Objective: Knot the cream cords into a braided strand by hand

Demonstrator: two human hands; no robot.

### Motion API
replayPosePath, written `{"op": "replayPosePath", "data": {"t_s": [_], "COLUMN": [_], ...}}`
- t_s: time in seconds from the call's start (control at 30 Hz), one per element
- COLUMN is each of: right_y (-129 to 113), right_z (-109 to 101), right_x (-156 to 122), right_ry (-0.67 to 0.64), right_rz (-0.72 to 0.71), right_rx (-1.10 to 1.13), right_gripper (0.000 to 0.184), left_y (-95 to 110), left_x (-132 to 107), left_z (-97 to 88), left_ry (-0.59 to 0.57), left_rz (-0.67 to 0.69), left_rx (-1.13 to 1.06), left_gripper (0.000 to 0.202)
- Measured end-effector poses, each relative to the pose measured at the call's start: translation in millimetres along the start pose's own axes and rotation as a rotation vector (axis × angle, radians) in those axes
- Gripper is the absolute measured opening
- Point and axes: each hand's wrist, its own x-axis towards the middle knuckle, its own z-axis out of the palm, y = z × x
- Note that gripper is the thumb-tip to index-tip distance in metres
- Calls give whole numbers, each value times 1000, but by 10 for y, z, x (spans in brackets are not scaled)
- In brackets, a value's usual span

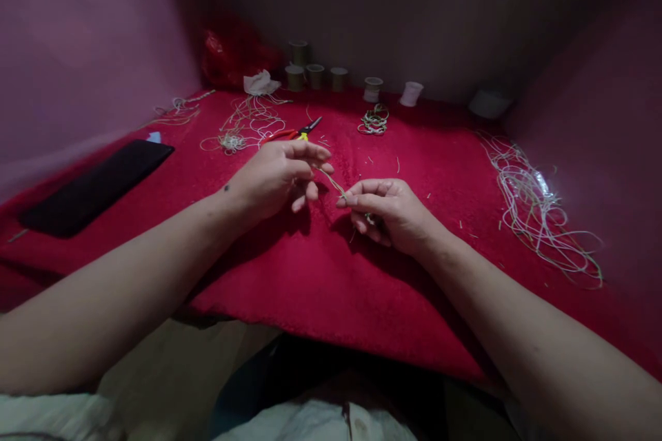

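Observation:
A short stretch of thin, light-coloured cords (332,181) runs between my two hands above the red cloth. My right hand (390,210) pinches the cords' right end between thumb and forefinger. Beneath its curled fingers shows a bit of knotted cord (371,219), mostly covered. At the left end, the cords pass into the fingers of my left hand (282,176), near the thumb tip; its lower fingers are loosely bent and spread. Just beyond my left hand lie scissors (309,127) with red and yellow handles, blades apart, partly hidden by that hand.
Cord tangles lie at back left (251,117) and right (543,213). A knotted cord bundle (374,120) sits behind my hands. Several thread spools (338,79) and a red plastic bag (232,55) line the back. A black flat case (98,186) lies left. Cord snippets dot the red cloth (321,289).

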Motion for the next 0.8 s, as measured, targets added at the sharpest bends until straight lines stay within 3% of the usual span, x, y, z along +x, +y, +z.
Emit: {"op": "replayPosePath", "data": {"t_s": [0.1, 0.27, 0.33, 0.4, 0.8], "right_y": [-4, -2, -2, -1, -11], "right_z": [-2, -5, -5, -5, -12], "right_x": [-1, 1, 6, 10, -10], "right_ry": [0, -24, -22, -23, -13], "right_rz": [4, -12, -24, -31, -27], "right_rx": [16, 11, 17, 33, 31], "right_gripper": [14, 17, 17, 18, 20], "left_y": [36, 33, 35, 46, 11], "left_x": [-106, -169, -160, -155, -113], "left_z": [60, 143, 144, 129, 20], "left_ry": [-31, -165, -186, -185, -185], "left_rz": [90, 36, 44, 61, 30], "left_rx": [99, 313, 406, 446, 266], "left_gripper": [43, 23, 12, 12, 13]}}
